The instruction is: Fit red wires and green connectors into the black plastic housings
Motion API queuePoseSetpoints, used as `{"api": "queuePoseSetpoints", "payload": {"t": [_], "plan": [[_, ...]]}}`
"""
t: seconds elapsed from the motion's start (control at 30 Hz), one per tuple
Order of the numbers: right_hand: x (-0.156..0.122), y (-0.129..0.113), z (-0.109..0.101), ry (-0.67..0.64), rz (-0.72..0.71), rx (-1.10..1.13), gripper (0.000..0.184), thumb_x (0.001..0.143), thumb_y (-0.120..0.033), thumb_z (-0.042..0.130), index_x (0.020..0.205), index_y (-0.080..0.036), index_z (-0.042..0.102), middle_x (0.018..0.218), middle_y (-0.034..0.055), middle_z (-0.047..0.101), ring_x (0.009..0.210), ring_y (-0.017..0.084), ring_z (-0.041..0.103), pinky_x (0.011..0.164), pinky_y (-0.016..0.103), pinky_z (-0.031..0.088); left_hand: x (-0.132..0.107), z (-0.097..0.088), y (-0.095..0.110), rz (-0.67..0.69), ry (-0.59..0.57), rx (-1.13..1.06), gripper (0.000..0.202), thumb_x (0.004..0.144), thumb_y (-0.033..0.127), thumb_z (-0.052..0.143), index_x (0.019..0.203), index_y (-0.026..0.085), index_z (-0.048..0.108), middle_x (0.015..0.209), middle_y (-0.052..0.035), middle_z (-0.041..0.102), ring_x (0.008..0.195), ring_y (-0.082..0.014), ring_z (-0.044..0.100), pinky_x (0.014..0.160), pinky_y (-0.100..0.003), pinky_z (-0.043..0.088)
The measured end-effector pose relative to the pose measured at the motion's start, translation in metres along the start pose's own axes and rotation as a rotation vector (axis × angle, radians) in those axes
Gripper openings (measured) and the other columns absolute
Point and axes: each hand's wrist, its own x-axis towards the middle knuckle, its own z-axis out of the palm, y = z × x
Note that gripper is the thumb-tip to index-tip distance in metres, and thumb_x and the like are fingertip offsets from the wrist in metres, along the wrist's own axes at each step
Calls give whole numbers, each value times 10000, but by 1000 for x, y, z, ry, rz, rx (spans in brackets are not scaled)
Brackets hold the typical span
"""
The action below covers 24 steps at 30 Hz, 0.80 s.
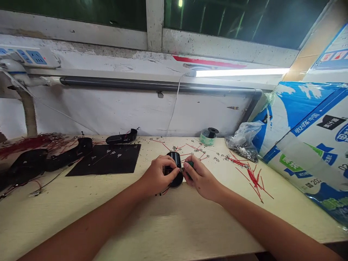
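Left hand in a firm grip around a black cylindrical casing, over the cream surface; right hand in a narrow grip on a small green object, just beside the casing.

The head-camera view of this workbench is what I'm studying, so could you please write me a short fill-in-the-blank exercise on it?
1. The left hand holds a black cylindrical housing, while the right hand holds a small object coloured ____.
2. The loose cut wires to the right of the hands are ____.
3. The clear plastic bag at the back of the bench holds small ____ parts.
4. The black mat lies to the ____ of the hands.

Answers: green; red; metal; left.
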Motion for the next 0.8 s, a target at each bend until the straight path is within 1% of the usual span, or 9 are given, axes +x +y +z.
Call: {"api": "queuePoseSetpoints", "payload": {"t": [0.13,0.2,0.33,0.5,0.63,0.8], "plan": [[-1,0,1,4,43,30,476,844,-649,625,895,-224,416,755,-35,462,644,98,460,533,194,372,0,2,3,19,-6,14,201,844,331,615,700,208,682,855,-32,666,902,-158,579,848,-305,436],[-1,1,1,3,55,51,476,838,-645,636,897,-225,422,759,-38,471,639,90,469,535,185,377,-1,3,4,31,-8,27,191,842,317,615,700,210,685,851,-30,665,901,-156,581,847,-304,438],[3,5,0,-22,56,12,449,864,-638,609,905,-214,465,659,-47,462,549,84,438,459,175,303,-1,3,6,50,-1,33,178,836,292,619,695,209,689,845,-32,666,880,-154,587,849,-308,447],[7,8,-5,-56,38,-85,467,894,-645,557,818,-192,472,575,-45,454,468,79,395,403,188,243,-2,2,5,45,5,31,192,835,305,621,684,204,682,856,-37,669,888,-159,592,842,-310,454],[5,3,-5,-87,19,-98,470,882,-634,585,803,-185,476,561,-49,466,433,60,326,399,202,230,-2,2,5,38,4,28,187,836,301,618,691,207,690,848,-38,665,900,-162,589,848,-315,453],[4,0,-4,-94,63,-46,485,836,-647,636,814,-191,469,555,-54,455,458,71,331,420,206,220,-2,0,6,50,13,53,176,831,290,617,697,212,699,864,-43,672,898,-168,589,854,-325,459]]}}
